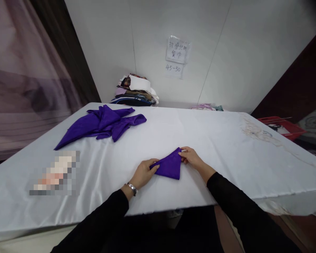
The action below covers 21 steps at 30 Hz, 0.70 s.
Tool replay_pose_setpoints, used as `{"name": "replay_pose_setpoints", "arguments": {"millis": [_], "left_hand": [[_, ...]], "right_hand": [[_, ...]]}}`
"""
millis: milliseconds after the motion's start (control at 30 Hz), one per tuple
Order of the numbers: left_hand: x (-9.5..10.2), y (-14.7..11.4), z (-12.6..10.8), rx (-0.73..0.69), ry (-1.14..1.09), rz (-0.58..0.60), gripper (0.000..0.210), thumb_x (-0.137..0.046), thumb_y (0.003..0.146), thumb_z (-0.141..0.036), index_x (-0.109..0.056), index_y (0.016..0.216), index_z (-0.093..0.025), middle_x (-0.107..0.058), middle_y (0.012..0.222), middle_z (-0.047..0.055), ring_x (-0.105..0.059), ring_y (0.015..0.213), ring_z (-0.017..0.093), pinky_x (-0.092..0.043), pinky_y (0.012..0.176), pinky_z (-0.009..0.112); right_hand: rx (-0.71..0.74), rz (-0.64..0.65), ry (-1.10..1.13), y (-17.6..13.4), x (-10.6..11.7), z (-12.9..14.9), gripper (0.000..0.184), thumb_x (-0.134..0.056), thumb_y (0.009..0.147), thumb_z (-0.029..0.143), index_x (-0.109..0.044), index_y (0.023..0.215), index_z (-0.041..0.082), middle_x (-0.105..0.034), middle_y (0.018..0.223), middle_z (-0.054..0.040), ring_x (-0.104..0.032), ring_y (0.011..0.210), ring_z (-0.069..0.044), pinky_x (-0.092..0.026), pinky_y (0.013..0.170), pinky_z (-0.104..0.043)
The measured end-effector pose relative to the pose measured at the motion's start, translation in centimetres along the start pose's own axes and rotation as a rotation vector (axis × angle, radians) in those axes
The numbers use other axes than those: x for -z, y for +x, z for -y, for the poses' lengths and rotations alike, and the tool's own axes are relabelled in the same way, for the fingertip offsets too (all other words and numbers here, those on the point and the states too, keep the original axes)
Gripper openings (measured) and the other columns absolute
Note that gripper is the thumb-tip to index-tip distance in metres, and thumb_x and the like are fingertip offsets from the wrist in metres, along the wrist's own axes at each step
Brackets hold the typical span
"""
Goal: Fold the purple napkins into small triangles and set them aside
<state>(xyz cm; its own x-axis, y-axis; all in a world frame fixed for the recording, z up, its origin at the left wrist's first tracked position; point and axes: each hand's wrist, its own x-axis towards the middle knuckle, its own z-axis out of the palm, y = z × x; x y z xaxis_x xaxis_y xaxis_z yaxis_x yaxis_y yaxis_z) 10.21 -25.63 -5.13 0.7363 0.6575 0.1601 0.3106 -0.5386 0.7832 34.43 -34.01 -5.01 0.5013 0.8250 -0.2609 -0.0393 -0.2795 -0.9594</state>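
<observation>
The left hand (pixel 143 174) pinched one corner of a folded purple cloth (pixel 170 167) between thumb and fingers, while the right hand (pixel 191 157) gripped its upper right corner. The cloth was over the near middle of a white-covered table (pixel 213 140). Beyond it, to the left, lay crumpled purple fabric (pixel 102 123), with stacked clothes (pixel 138 91) past the table's far edge, against the wall (pixel 158 21).

Seemingly a workroom — white-clothed table (pixel 200 137), clothes pile (pixel 138 92), handwritten signs (pixel 177 52) on the wall (pixel 100 45).
</observation>
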Motion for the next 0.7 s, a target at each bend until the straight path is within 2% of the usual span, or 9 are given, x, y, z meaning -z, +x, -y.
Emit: {"name": "replay_pose_setpoints", "arguments": {"millis": [133, 367, 700], "left_hand": [[-0.2, -0.1, 0.3, 0.039, 0.040, -0.057, 0.031, -0.046, 0.085, -0.041, -0.062, 0.105, -0.023, -0.069, 0.088, 0.000, -0.063, 0.078, 0.017, -0.049, 0.073, 0.028], [-0.3, -0.2, 0.8, 0.056, 0.077, -0.129, 0.033, -0.042, 0.087, -0.038, -0.057, 0.111, -0.022, -0.067, 0.077, -0.002, -0.061, 0.066, 0.014, -0.048, 0.068, 0.027], [-0.6, 0.0, 2.0, 0.021, 0.239, -0.224, 0.030, -0.050, 0.083, -0.028, -0.059, 0.111, -0.020, -0.069, 0.090, 0.003, -0.063, 0.083, 0.018, -0.048, 0.082, 0.034]], "right_hand": [[0.017, 0.002, 0.000, -0.5, 0.1, 0.3, 0.024, -0.068, 0.067, 0.020, -0.056, 0.088, 0.018, -0.057, 0.054, 0.0040, -0.053, 0.045, -0.010, -0.036, 0.034, -0.018], [0.065, -0.020, -0.035, 0.7, -0.1, 0.6, 0.026, -0.065, 0.066, 0.024, -0.053, 0.089, 0.019, -0.057, 0.055, 0.0051, -0.051, 0.044, -0.010, -0.037, 0.036, -0.020], [0.180, -0.080, -0.250, 3.1, -0.6, -0.6, 0.014, -0.056, 0.067, 0.027, -0.052, 0.078, 0.020, -0.053, 0.056, 0.0056, -0.053, 0.049, -0.012, -0.037, 0.043, -0.023]]}}
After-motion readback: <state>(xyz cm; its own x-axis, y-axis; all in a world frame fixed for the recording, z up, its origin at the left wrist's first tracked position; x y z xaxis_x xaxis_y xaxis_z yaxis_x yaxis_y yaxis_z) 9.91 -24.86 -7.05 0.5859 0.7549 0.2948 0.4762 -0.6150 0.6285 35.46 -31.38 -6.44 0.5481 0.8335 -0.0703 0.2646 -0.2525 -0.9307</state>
